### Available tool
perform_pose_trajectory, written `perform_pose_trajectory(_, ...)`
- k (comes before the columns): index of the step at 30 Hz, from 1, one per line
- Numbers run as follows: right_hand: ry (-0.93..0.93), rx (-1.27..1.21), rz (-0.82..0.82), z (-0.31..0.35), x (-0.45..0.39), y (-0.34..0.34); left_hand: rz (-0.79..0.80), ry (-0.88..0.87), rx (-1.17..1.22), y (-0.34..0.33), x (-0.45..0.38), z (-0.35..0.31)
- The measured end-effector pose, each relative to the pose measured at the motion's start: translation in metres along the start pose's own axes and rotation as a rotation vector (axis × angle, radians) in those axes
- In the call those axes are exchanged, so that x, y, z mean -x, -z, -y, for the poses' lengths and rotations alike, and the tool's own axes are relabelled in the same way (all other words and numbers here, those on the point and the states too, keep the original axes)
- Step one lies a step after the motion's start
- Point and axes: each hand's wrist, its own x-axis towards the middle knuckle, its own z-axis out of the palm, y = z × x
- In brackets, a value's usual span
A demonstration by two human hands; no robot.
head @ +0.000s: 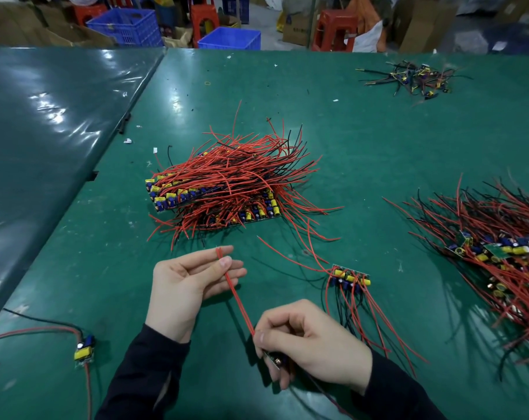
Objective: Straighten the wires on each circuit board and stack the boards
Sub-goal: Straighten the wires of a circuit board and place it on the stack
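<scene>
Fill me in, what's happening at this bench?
A person is straightening wires on a small circuit board. The right hand grips the board while the left hand pinches the far end of its red wires, pulled taut between the two. A stacked pile of boards sits ahead on the green table, a small row of boards lies to the right, and a loose heap lies at the far right.

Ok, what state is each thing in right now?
Red wires: pulled taut between both hands.
Left hand: pinches wire tips.
Right hand: grips board.
Stack: boards layered, wires splayed.
Right pile: jumbled.
Small strip: flat, wires loose.
</scene>
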Motion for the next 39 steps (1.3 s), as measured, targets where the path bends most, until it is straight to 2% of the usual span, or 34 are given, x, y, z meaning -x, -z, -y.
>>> perform_pose_trajectory(10,-0.007,-0.026,0.008,0.000,0.000,0.001,-0.079,-0.087,-0.004,-0.003,0.001,0.000)
perform_pose_trajectory(29,-0.008,-0.010,0.015,-0.001,0.000,0.002,-0.121,-0.258,-0.149,-0.007,0.000,0.004)
perform_pose_trajectory(35,-0.022,-0.022,0.017,-0.001,0.000,0.001,-0.159,-0.139,-0.043,-0.003,-0.002,0.001)
perform_pose_trajectory(39,-0.023,0.009,-0.063,-0.003,-0.003,0.002,-0.144,0.081,0.160,0.003,-0.002,-0.006)
